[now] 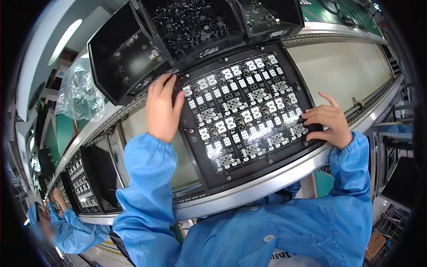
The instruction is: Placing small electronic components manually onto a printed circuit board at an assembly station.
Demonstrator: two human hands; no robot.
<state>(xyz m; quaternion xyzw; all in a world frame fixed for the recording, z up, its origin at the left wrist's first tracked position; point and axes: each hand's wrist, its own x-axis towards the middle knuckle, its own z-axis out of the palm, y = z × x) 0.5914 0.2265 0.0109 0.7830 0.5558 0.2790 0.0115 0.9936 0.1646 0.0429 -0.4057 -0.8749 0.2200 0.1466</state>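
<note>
A black carrier fixture (pixel 271 167) lies in front of me, with a panel of small circuit boards (pixel 242 111) in it, covered with white and silver components. My left hand (pixel 161 109) rests on the fixture's upper left edge, fingers stretched out and thumb apart. At the right edge is my right hand (pixel 328 120), fingers spread, its fingertips touching the border next to the boards. No loose part shows in either hand. What lies under the left fingertips is hidden.
Three black bins stand beyond the fixture: the left bin (pixel 129 58) with few parts, the middle bin (pixel 193 31) full of small dark parts, the right bin (pixel 262 18) with small metallic parts. A metal conveyor rail (pixel 240 191) runs nearest me. A co-worker (pixel 71 229) works at far left.
</note>
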